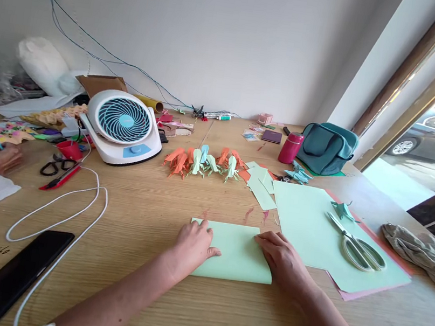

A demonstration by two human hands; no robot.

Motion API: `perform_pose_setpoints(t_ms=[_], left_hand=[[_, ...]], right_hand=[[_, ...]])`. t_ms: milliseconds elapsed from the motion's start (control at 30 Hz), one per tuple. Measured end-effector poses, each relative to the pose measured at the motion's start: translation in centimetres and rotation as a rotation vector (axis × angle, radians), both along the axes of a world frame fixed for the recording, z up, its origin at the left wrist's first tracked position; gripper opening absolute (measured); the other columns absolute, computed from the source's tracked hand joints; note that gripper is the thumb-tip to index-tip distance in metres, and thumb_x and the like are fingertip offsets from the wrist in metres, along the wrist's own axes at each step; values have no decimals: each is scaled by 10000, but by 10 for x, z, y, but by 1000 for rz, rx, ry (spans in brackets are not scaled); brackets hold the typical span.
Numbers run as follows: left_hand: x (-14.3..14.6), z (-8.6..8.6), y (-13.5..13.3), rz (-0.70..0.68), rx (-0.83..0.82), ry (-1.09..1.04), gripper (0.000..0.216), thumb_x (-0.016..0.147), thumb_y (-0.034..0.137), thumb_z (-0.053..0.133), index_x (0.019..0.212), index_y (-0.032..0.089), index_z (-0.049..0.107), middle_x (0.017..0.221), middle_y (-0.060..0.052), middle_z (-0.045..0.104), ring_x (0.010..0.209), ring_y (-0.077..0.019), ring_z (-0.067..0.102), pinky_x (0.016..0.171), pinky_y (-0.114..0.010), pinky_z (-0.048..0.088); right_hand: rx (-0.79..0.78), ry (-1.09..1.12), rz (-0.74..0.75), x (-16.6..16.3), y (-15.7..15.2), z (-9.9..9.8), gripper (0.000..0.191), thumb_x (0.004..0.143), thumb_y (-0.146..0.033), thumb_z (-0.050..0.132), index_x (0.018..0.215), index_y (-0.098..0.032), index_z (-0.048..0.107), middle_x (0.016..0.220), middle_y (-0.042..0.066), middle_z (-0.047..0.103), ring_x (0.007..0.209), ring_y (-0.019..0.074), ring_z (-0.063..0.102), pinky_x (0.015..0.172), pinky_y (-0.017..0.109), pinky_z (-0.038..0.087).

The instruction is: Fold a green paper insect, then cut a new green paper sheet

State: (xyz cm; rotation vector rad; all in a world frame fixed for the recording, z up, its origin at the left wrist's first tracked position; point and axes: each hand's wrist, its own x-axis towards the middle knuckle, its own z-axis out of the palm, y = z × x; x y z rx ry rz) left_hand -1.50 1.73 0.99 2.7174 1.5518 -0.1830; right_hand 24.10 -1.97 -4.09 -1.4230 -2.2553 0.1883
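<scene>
A pale green sheet of paper [234, 253], folded over with its rounded fold toward me, lies on the table in front of me. My left hand [195, 244] holds the sheet's left side, fingers at its far left corner and thumb pressed on its face. At the right side, my right hand [279, 254] grips the far right corner with its fingers together; its thumb is mostly hidden. Beyond the sheet stands a row of folded paper figures in orange [179, 161], pale green [197, 162] and blue [204, 153].
To the right, scissors [355, 249] lie on larger green sheets [302, 224]. Cut paper pieces [263, 186], a pink flask [291, 148] and a teal bag [326, 149] stand beyond. Leftward are a white fan [124, 127], a phone [16, 274], a white cable [102, 206] and another person's hand [1, 158].
</scene>
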Motion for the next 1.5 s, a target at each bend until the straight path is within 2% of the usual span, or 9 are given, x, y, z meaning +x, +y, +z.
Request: perform_pose_setpoints(t_ms=[133, 200, 267, 367, 700, 1000, 1500], left_hand=[[-3, -15, 5, -88, -26, -105, 360, 895, 446, 579, 922, 111, 709, 997, -128, 656, 939, -275, 639, 786, -360, 518], [-5, -22, 6, -108, -17, -130, 378, 898, 454, 570, 1008, 112, 690, 1036, -128, 659, 970, -271, 634, 801, -361, 526], [-8, -26, 5, -155, 16, -146, 460, 891, 499, 555, 1151, 130, 642, 1164, -141, 643, 1057, -286, 611, 863, -387, 520], [-10, -28, 4, -206, 29, -166, 547, 895, 571, 489, 1242, 163, 596, 1320, -138, 592, 1151, -305, 569, 927, -424, 499], [-10, -36, 4, -180, -27, -144, 659, 900, 638, 407, 1383, 199, 503, 1488, -125, 453, 1353, -318, 430, 941, -416, 504], [-9, -36, 2, -179, -40, -85, 714, 907, 653, 354, 1423, 171, 461, 1507, -132, 420, 1370, -327, 415, 935, -428, 520], [-9, -39, 1, -171, -32, -93, 715, 899, 654, 378, 1443, 194, 445, 1528, -121, 388, 1389, -328, 390, 956, -413, 522]], right_hand=[[40, -2, 35, 3, -2, -4, 347, 961, -124, 426, 1232, -214, 624, 1151, 114, 646, 995, 250, 588, 851, 390, 529], [42, -11, 34, 3, -2, -6, 365, 953, -107, 436, 1252, -220, 612, 1163, 115, 640, 1003, 252, 589, 854, 395, 535], [38, -20, 28, 4, -1, -7, 368, 949, -95, 436, 1250, -212, 613, 1164, 121, 639, 995, 251, 593, 847, 397, 541], [43, -28, 26, 4, -1, -7, 371, 947, -86, 432, 1254, -197, 608, 1195, 131, 630, 1011, 255, 591, 855, 407, 545], [68, -61, 22, 6, -2, -6, 396, 952, -121, 434, 1309, -211, 580, 1274, 132, 620, 1020, 253, 610, 854, 405, 569], [28, -61, 21, 7, -3, -9, 411, 951, -114, 434, 1344, -165, 545, 1355, 135, 582, 1028, 257, 594, 868, 409, 567], [37, -45, 19, 8, -2, -9, 464, 954, -122, 411, 1399, -214, 505, 1399, 112, 566, 971, 260, 628, 819, 435, 585]])
